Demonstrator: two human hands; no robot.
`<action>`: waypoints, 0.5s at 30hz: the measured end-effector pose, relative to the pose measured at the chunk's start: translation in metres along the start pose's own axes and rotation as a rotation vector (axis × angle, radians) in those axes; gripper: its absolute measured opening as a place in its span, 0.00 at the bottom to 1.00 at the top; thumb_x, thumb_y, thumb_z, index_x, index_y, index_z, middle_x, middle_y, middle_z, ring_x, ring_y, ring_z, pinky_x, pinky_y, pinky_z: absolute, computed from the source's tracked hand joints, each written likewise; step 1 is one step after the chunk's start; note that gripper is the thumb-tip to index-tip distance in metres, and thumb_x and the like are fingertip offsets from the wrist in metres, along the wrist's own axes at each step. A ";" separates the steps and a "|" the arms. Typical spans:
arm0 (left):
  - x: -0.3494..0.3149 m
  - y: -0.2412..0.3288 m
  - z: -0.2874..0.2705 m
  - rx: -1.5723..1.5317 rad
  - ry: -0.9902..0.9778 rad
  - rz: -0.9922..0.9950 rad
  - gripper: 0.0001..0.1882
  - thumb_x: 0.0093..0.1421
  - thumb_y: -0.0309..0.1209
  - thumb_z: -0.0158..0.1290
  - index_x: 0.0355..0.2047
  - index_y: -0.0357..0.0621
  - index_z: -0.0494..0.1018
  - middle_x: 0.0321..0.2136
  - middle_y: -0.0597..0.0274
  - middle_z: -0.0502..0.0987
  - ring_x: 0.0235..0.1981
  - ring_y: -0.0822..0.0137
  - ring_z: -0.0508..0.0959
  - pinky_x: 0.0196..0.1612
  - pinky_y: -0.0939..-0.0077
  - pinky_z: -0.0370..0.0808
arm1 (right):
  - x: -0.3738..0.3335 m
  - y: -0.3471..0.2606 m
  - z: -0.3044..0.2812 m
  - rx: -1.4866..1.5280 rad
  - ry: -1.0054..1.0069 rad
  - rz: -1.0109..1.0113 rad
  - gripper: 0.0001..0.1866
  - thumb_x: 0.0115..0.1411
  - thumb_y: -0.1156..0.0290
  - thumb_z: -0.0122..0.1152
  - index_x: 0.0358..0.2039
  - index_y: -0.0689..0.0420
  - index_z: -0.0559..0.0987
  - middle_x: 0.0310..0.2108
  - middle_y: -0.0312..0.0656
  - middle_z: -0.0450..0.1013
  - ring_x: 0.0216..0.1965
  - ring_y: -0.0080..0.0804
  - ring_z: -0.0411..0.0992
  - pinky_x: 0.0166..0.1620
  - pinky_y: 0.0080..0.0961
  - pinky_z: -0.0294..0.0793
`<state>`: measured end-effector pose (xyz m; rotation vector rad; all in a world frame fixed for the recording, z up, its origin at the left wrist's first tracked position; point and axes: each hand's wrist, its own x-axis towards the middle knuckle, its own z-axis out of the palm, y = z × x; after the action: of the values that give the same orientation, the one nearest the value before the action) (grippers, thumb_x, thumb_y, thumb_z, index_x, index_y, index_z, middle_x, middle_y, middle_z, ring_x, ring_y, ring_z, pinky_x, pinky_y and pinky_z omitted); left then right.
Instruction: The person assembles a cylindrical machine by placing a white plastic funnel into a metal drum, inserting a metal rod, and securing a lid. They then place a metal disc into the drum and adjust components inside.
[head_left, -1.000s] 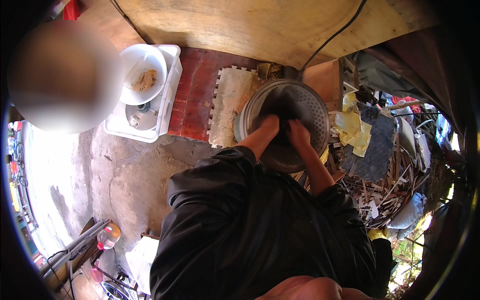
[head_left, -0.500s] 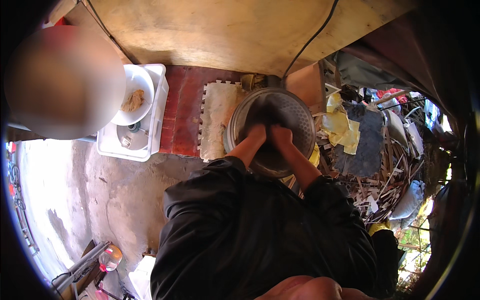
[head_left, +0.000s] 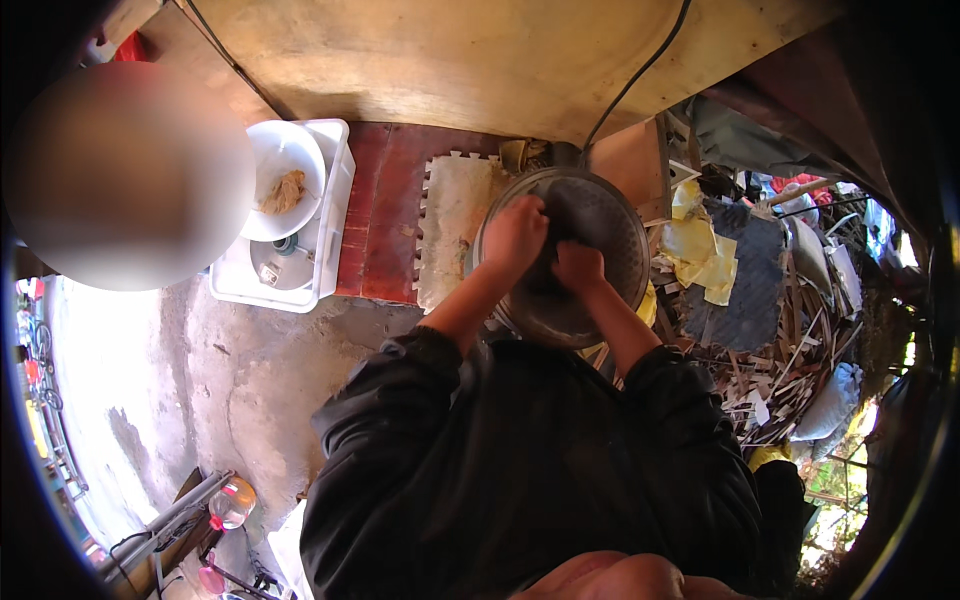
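A round grey metal pot with a dimpled or perforated inner surface stands in front of me. Inside lies a dark mass, too shadowed to name. My left hand is closed over the pot's left side, fingers curled toward the far rim. Lower and closer to the pot's middle, my right hand is closed as well, against the dark mass. What either hand grips is hidden or too dark to make out.
A pale foam mat lies left of the pot on a red board. Farther left, a white tub holds a white bowl with a tan clump. Wood scraps pile up at right; a plastic bottle is lower left.
My left hand has moved up and away from the right one, toward the pot's far left rim. The right hand stays low in the pot. The whole view has shifted slightly.
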<state>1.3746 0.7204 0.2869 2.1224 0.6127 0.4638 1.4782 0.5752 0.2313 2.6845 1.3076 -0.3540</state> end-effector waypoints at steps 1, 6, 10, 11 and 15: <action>-0.001 -0.003 -0.013 0.052 0.161 0.043 0.15 0.51 0.37 0.55 0.36 0.41 0.71 0.38 0.50 0.74 0.42 0.49 0.72 0.45 0.58 0.69 | 0.004 0.002 0.000 -0.017 -0.058 0.008 0.14 0.52 0.58 0.53 0.31 0.54 0.78 0.34 0.45 0.75 0.35 0.42 0.76 0.37 0.39 0.75; -0.016 -0.049 -0.008 0.144 0.300 -0.146 0.24 0.52 0.39 0.53 0.48 0.40 0.66 0.49 0.46 0.66 0.51 0.49 0.64 0.55 0.60 0.62 | -0.002 -0.017 -0.024 -0.041 -0.089 0.058 0.13 0.55 0.60 0.50 0.30 0.52 0.81 0.33 0.44 0.77 0.35 0.39 0.77 0.35 0.36 0.76; -0.021 -0.059 0.006 0.013 0.276 -0.201 0.25 0.53 0.40 0.52 0.48 0.38 0.66 0.49 0.46 0.66 0.52 0.48 0.64 0.56 0.60 0.60 | 0.007 -0.004 -0.005 -0.058 -0.137 0.019 0.16 0.54 0.56 0.52 0.31 0.54 0.80 0.31 0.47 0.77 0.33 0.41 0.77 0.32 0.38 0.76; -0.020 -0.059 0.007 0.025 0.278 -0.194 0.26 0.53 0.40 0.52 0.48 0.38 0.66 0.49 0.46 0.66 0.52 0.48 0.64 0.57 0.59 0.60 | 0.008 -0.003 -0.004 -0.060 -0.112 0.014 0.15 0.54 0.57 0.52 0.30 0.54 0.80 0.30 0.46 0.77 0.32 0.42 0.77 0.32 0.38 0.76; -0.021 -0.061 0.009 0.035 0.275 -0.171 0.26 0.54 0.40 0.54 0.49 0.38 0.65 0.47 0.44 0.67 0.51 0.45 0.64 0.54 0.56 0.61 | 0.004 -0.002 0.010 -0.082 0.055 0.006 0.14 0.54 0.58 0.52 0.26 0.53 0.80 0.26 0.45 0.77 0.30 0.43 0.77 0.31 0.37 0.76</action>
<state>1.3463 0.7343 0.2297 2.0326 0.9566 0.6584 1.4773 0.5769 0.2208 2.6468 1.2993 -0.2218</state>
